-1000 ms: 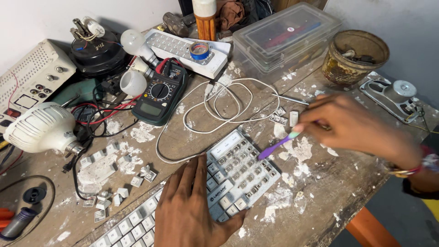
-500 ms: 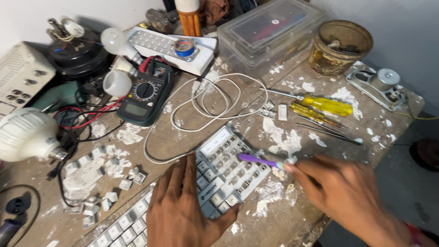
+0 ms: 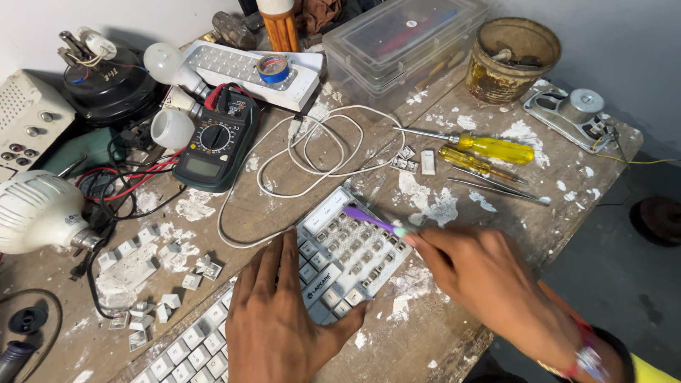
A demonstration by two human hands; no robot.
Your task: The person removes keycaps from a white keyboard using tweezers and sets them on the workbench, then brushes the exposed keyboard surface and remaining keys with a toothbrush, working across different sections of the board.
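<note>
Fingers [image 3: 425,245] pinch purple brush [image 3: 369,221]; left hand [image 3: 280,319] hides keyboard [image 3: 347,255] middle.

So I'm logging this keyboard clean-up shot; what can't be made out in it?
Head view only:
- Keyboard: middle hidden under the left hand; far-left end cut off by the bottom edge.
- Purple brush: handle end hidden in the motion-blurred right hand.
- Plastic box: contents blurred by its cloudy lid.

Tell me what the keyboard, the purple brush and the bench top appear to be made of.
Keyboard: apparently matte light-grey plastic, moulded switch sockets showing where caps are off. Purple brush, held in the right hand: glossy, likely plastic handle; bristles too small to judge. Bench top: probably bare wood, worn brown with white paint-like patches. The left hand presses on the keyboard.
</note>
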